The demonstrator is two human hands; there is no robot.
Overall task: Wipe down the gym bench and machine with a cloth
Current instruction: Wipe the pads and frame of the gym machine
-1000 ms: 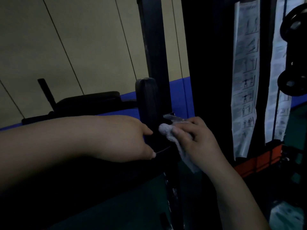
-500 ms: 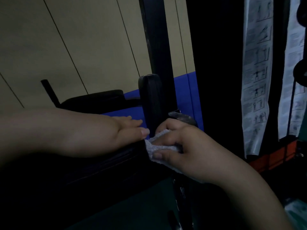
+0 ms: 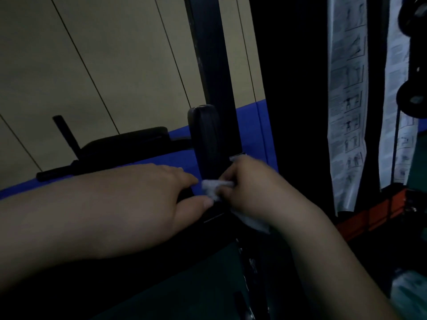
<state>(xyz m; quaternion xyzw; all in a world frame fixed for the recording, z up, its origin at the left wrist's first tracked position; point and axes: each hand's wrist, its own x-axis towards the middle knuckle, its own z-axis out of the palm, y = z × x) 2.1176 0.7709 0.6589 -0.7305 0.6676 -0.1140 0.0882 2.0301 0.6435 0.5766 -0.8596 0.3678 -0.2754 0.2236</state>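
At the foot of the upright pad (image 3: 204,137), in the head view, the right hand (image 3: 251,190) pinched a white cloth (image 3: 213,185) with curled fingers, pressing it against the dark machine (image 3: 208,65) where pad met post. Part of the cloth hung below the wrist. Just beside it, the left hand (image 3: 161,195) rested on the bench (image 3: 127,257), fingers straight and close together, thumb tip touching the cloth. Instruction sheets (image 3: 346,107) hung at the right edge.
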